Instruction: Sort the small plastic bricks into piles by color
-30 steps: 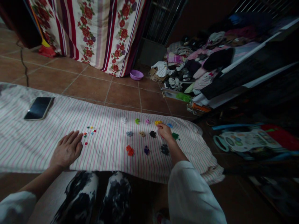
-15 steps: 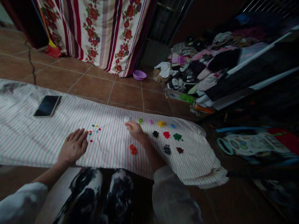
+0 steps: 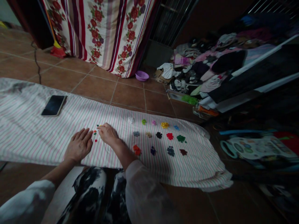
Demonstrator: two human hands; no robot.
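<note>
My left hand [image 3: 79, 145] lies flat on the striped cloth [image 3: 112, 119], fingers together and stretched out, palm down. Just right of its fingertips is a loose group of tiny coloured pieces, among them a red piece [image 3: 96, 140] and a green piece [image 3: 95, 133]. My right hand [image 3: 107, 133] is over this group, thumb and fingertips pinched; anything between them is too small to make out, and it covers some pieces. To its right lie small heaps sorted by colour, such as a white heap [image 3: 131, 120], an orange heap [image 3: 136, 150] and a yellow heap [image 3: 164, 125].
A phone [image 3: 54, 105] lies on the cloth at the left. Beyond the cloth's far edge, a purple bowl [image 3: 142, 76] stands on the tiled floor near a floral curtain [image 3: 112, 34]. Piled clothes [image 3: 187, 62] fill the right background.
My right hand has moved left from the white heap to the small group beside my left hand, uncovering the grey, beige and dark blue heaps. My left hand stays flat. The view has shifted slightly.
</note>
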